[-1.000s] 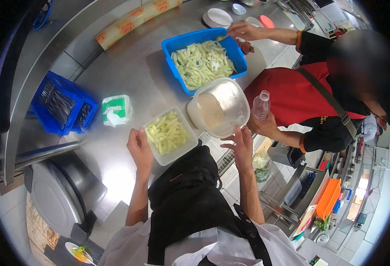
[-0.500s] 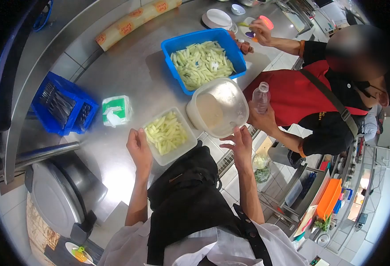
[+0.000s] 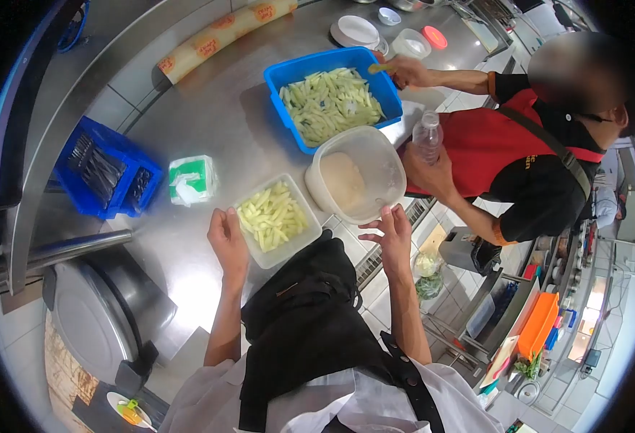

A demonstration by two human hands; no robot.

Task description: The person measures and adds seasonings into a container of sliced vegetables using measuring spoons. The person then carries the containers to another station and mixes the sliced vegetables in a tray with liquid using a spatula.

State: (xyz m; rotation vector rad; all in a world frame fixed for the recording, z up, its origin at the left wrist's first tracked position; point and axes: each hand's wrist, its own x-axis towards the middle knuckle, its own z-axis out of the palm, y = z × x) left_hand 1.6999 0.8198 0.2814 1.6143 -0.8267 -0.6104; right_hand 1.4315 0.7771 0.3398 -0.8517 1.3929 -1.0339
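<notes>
Hands, two, bare, seen from my remote station. Left hand: fingers bent, tips touching the left rim of a translucent container; whether they pinch it, I cannot tell. Right hand: fingers partly spread, tips at the near rim of a deeper translucent tub; firmness of grip I cannot make out.

Container: between the hands, just right of the left one, filled with pale green cut strips. Tub: ahead of the right hand, a beige layer at its bottom, its rim overlapping my view of a blue basin.

Basin: beyond both hands, on the steel counter, holding many more strips.

Co-worker, right side, red apron: one hand holding a small yellowish item by the basin's edge, the other a clear bottle.

Left of the container: green-and-white packet, then blue cutlery rack.

Far edge: patterned roll, white plates.
</notes>
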